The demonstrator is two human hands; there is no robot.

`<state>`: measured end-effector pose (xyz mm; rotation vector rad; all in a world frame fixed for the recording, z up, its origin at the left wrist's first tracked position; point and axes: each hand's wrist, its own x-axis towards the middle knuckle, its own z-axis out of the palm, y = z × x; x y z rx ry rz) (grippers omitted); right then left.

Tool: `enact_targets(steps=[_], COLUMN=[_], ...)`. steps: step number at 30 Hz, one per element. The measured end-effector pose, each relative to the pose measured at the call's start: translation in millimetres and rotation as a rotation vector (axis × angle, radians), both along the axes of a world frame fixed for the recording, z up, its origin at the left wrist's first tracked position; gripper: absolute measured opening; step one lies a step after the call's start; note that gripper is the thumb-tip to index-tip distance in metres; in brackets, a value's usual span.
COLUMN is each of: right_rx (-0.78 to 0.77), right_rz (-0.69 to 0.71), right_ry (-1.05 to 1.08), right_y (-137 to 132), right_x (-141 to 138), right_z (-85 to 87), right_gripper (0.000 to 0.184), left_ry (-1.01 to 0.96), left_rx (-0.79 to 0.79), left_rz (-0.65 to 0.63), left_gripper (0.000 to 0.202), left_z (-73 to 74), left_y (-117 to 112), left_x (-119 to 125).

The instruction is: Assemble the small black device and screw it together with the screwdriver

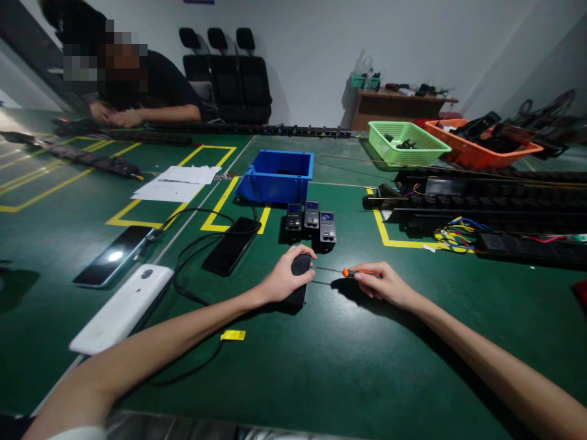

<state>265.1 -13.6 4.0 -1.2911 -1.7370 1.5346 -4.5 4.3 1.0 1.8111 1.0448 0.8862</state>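
Observation:
My left hand [285, 278] is wrapped round a small black box [296, 300] on the green table, holding it from the left. In my right hand [383, 284] is a screwdriver [355, 273] with an orange and black handle. Its thin shaft points left and its tip is at or close to the right side of the box; whether they touch I cannot tell. Just behind stand three small black modules [311, 217] with little screens and ports on their faces.
A blue bin [279, 186] stands behind the modules. To the left lie a black phone [232, 245], another cabled phone [114, 255], a white power bank [121, 308] and papers [177, 183]. At right are black rails with wires [458, 235], a green basket [408, 150] and an orange basket [481, 153]. A person sits across.

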Motion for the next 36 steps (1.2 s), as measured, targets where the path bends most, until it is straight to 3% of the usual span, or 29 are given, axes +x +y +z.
enact_targets(steps=[24, 31, 36], right_rx=[0.033, 0.158, 0.334], right_rz=[-0.091, -0.182, -0.187], right_ry=[-0.004, 0.061, -0.023], right_y=[-9, -6, -3], right_x=[-7, -9, -10], right_z=[-4.1, -12.6, -12.1], right_gripper=[0.041, 0.032, 0.025], left_ry=[0.004, 0.042, 0.039], left_rx=[-0.021, -0.004, 0.007], left_rz=[-0.010, -0.036, -0.024], left_gripper=[0.025, 0.024, 0.023], left_z=[-1.4, 0.1, -0.4], left_y=[1, -1, -2], left_x=[0, 0, 1])
